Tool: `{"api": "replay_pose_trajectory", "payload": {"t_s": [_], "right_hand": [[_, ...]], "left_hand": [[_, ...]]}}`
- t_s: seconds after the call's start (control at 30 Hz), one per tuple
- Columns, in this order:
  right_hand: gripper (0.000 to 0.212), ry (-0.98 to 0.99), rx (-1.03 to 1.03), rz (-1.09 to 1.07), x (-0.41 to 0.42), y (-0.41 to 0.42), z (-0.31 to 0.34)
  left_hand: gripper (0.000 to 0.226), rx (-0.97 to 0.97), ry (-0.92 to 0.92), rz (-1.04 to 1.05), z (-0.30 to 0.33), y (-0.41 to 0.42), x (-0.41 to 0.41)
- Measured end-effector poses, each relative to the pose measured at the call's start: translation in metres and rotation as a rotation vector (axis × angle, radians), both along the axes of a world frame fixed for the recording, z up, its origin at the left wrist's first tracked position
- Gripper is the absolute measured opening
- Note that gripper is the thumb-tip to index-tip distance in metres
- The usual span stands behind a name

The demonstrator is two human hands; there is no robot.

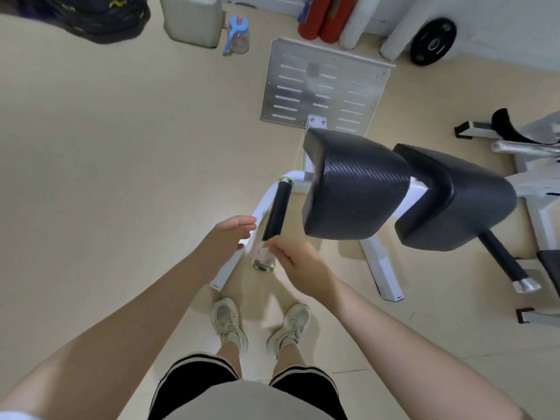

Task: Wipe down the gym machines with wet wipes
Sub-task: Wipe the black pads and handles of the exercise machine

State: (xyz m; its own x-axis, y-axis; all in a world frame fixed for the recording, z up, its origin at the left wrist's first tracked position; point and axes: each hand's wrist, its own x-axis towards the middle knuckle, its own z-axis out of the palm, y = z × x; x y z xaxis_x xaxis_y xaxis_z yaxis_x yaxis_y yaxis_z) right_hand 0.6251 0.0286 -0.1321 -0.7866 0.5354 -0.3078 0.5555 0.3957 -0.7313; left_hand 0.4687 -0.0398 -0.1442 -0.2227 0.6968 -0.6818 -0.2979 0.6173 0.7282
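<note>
A white-framed gym machine stands in front of me with two black pads. Its left handle has a black grip and a chrome end pointing at me. A blurred, whitish wet wipe lies around the handle just below the black grip. My right hand pinches the wipe with thumb and fingertips from the right. My left hand hovers just left of the handle with its fingers straight and holds nothing. The right handle sticks out below the right pad.
The machine's metal footplate lies ahead on the beige floor. A blue bottle, red and white rolls and a black weight plate line the far wall. Another machine's frame stands at right. My shoes are below the handle.
</note>
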Motion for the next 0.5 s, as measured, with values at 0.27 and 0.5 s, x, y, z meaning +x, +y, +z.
{"api": "replay_pose_trajectory", "payload": {"t_s": [0.27,0.5], "right_hand": [[0.029,-0.012,-0.489,-1.192,-0.003,0.024,-0.046],[0.031,0.137,-0.740,-1.175,-0.036,0.040,-0.102]], "left_hand": [[0.035,-0.016,0.170,-0.272,0.001,0.002,0.011],[0.040,0.000,0.149,-0.197,-0.043,0.001,0.022]]}}
